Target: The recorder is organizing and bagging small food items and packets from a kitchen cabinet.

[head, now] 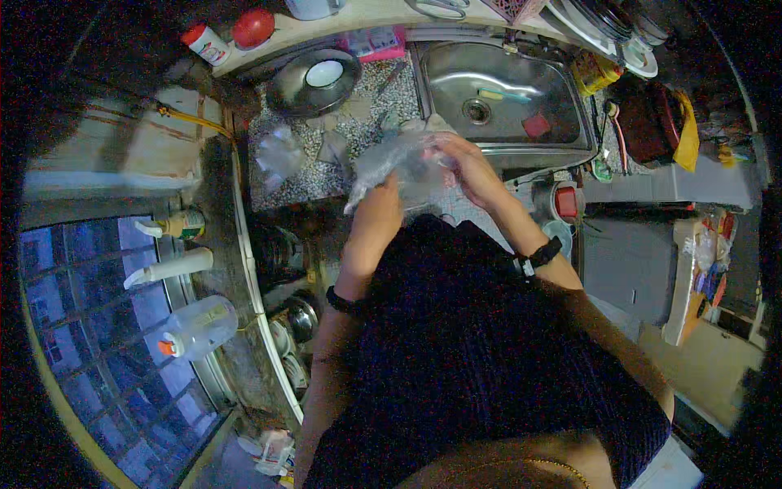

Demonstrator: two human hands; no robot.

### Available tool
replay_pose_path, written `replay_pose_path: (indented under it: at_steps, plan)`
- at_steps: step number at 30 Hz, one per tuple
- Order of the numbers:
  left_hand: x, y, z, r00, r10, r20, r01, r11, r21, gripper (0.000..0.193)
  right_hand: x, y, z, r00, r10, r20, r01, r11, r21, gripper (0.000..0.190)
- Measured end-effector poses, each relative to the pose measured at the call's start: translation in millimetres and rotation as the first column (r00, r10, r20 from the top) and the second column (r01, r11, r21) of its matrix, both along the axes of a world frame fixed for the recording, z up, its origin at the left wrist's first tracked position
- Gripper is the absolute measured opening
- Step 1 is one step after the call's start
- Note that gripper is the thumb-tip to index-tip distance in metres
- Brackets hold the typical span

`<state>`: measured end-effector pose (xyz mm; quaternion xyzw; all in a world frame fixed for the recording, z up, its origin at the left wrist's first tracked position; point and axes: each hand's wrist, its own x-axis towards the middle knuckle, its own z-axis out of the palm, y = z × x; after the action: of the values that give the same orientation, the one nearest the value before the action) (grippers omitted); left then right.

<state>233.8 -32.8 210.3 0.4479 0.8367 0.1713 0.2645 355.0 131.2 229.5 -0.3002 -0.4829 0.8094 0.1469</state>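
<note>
Both hands hold a crumpled clear plastic bag point(391, 156) in front of my body, over the near edge of the speckled countertop point(293, 183). My left hand point(379, 211) grips the bag's left part, fingers closed on the film. My right hand point(464, 162) has hold of its right side, close to the sink's near left corner; something pinkish shows at its fingertips, too blurred to name. Another crumpled clear plastic bag point(281, 153) lies on the countertop to the left. Behind it, a white bowl point(324, 74) rests on a round metal lid or pan point(287, 91).
A steel sink point(507, 131) at the right holds a red sponge point(536, 126) and a yellow and turquoise brush or sponge point(502, 95). A pink packet point(376, 44) is at the counter's back. Plastic bottles point(204, 327) stand by the window at left.
</note>
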Motion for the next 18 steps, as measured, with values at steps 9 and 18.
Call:
replay_pose_path:
  at_steps: [9, 18]
  plan:
    - [9, 24, 37, 0.966, 0.009, 0.258, -0.169, 0.777, 0.606, 0.022, 7, -3, 47, 0.998, 0.048, -0.03, -0.05, 0.998, -0.043, 0.034]
    - [19, -9, -115, -0.011, -0.393, 0.92, -0.67, 0.685, 0.285, 0.035, 0, -67, 54, 0.899, 0.436, -0.047, -0.414, 0.879, 0.238, 0.036]
